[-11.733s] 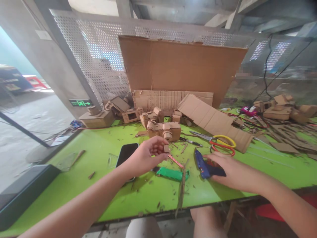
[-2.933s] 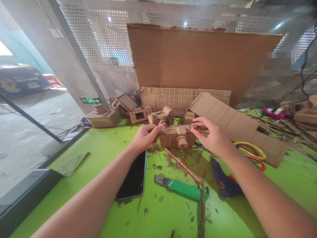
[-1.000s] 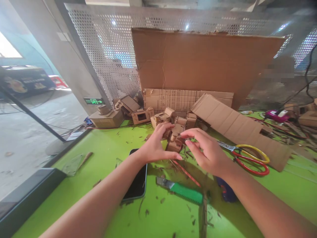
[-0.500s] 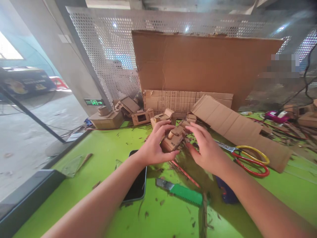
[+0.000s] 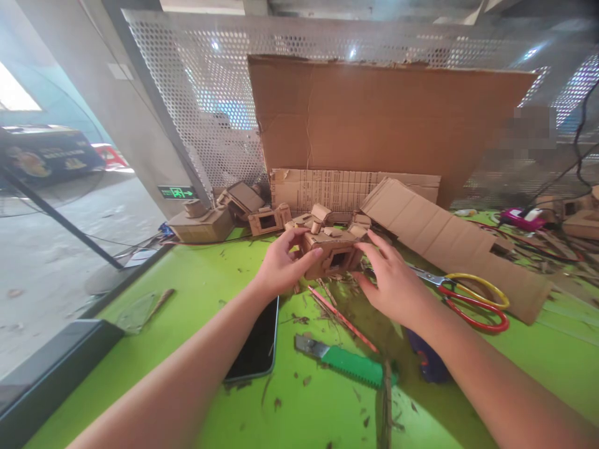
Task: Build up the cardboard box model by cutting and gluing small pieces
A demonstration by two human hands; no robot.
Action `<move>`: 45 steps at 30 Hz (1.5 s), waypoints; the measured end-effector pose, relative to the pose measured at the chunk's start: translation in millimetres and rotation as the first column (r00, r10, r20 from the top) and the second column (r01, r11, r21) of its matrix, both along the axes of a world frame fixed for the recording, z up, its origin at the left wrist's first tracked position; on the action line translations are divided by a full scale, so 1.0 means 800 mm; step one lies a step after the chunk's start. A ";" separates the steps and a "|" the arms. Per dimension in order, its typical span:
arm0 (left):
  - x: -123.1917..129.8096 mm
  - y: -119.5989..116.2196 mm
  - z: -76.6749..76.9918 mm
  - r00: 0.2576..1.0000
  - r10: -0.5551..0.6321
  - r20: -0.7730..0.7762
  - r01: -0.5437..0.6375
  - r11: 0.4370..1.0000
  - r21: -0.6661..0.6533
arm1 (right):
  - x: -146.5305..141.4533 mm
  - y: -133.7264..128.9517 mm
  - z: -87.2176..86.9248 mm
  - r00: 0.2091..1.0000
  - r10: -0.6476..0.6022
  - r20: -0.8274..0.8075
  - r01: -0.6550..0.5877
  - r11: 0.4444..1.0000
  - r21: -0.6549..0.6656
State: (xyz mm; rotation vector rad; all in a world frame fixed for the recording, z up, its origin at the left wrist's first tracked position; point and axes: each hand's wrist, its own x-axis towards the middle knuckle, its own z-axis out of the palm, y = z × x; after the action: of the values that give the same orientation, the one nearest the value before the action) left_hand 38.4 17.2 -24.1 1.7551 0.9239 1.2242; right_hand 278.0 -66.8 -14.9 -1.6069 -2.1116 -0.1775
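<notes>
Cardboard model (image 5: 319, 259) just below frame center, cutout facing me. Left hand (image 5: 285, 265) pinching its left end; right hand (image 5: 386, 271) at right end, can't tell if gripping. Green cutter (image 5: 353, 366) lower center.

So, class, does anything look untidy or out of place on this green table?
Yes: small brown scraps litter the green table around the cutter, and a brown strip lies across its handle, looking like uncleared offcuts.

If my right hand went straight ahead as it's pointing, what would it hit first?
Likely the brown, boxy cardboard model with a rectangular opening; whether the right hand touches it is unclear.
</notes>
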 end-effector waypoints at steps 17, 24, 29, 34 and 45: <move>-0.006 0.004 -0.005 0.968 -0.137 -0.210 0.124 0.990 -0.073 | 0.003 0.007 0.006 0.991 0.091 -0.098 -0.072 0.980 0.184; -0.006 0.001 0.003 0.954 -0.254 -0.160 0.230 0.961 -0.156 | 0.005 0.009 0.003 0.997 0.042 -0.071 -0.029 0.983 0.182; -0.008 0.002 0.006 0.957 -0.166 -0.239 0.146 0.984 -0.101 | 0.008 0.010 0.003 0.996 0.039 -0.075 -0.025 0.983 0.182; -0.025 0.020 0.009 0.916 0.034 -0.400 -0.037 0.999 -0.001 | 0.012 0.011 0.004 0.996 0.036 -0.079 -0.020 0.982 0.189; -0.042 0.027 0.001 0.661 0.033 -0.750 -0.059 0.998 -0.009 | 0.010 0.013 0.006 0.992 0.036 -0.124 -0.011 0.979 0.201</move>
State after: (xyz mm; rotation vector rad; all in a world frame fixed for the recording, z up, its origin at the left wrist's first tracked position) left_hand 5.1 38.6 -22.9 2.2628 1.4449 0.4434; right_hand 286.0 -56.4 -9.8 -1.4367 -1.9485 -0.2643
